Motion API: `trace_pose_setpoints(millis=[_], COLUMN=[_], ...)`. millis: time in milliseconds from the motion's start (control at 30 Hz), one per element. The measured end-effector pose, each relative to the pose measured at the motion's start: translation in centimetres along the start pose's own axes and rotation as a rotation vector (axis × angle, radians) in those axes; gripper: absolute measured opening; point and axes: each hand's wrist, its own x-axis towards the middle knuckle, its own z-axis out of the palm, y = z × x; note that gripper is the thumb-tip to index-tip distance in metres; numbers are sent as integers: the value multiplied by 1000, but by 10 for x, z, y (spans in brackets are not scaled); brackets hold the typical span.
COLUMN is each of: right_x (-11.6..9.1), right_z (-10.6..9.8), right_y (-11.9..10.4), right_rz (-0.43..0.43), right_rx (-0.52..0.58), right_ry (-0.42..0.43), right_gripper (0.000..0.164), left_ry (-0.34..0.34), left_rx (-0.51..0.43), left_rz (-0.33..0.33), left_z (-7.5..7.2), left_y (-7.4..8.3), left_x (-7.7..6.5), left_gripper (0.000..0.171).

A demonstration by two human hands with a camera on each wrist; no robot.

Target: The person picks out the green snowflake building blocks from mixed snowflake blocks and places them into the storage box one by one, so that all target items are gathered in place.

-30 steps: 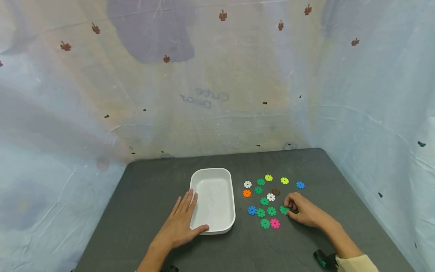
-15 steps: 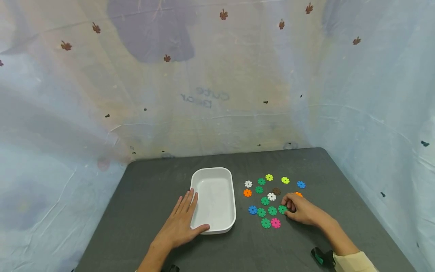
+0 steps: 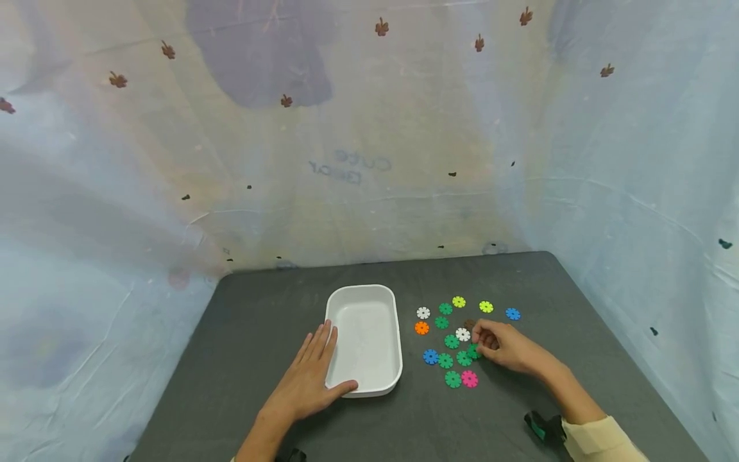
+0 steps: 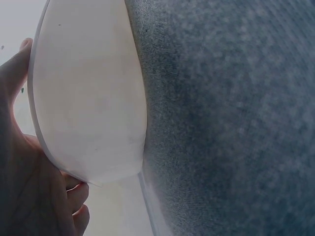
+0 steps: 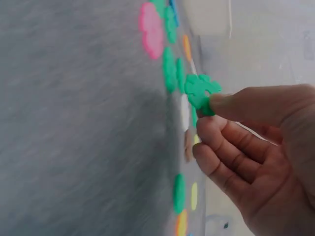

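My left hand (image 3: 303, 378) rests along the left side of a white plastic tray (image 3: 366, 340), its fingers straight and thumb at the near rim. In the left wrist view the hand lies against the tray's outer wall (image 4: 88, 98). With thumb and fingertips my right hand (image 3: 514, 350) pinches a green notched disc (image 5: 199, 91), raised off the table. Around it lie several flat notched discs: green ones, a pink disc (image 3: 469, 379), a white disc (image 3: 463, 334) and a brown disc (image 3: 469, 324), partly behind the fingers. An orange disc (image 5: 181, 223) shows in the right wrist view.
The dark grey table (image 3: 277, 308) carries the tray at its middle and the loose discs to the right. Yellow discs (image 3: 486, 307) and a blue disc (image 3: 513, 314) lie farther back. A pale sheet (image 3: 346, 224) hangs behind and at both sides.
My right hand has lifted the green disc off the table and moved a little left. The left hand stays on the tray.
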Motion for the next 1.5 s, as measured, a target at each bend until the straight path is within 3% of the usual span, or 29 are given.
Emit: trace_pose_setpoints(millis=[233,600,767,1133,1500], right_x=[28,75,93,132,164], right_z=[0,17,30,63,92], right_y=[-19,-59,-73,-96,-111], right_rz=[-19,-88,-137,-162,-156], right_rx=[6,129,190,230,234], right_ry=[36,39,-3,-96,-216], right_gripper=[10,12,12,13,13], left_ry=[-2,-19,-29,-51,-1], left_rx=[3,5,16,8,-20], left_rz=[-6,-12,-21,-59,-47], left_z=[1,-2,-2,-1,2], left_y=[-1,-1,-1,1,1], left_x=[0,0,0,0,-1], left_gripper=[119,123,124,125,123])
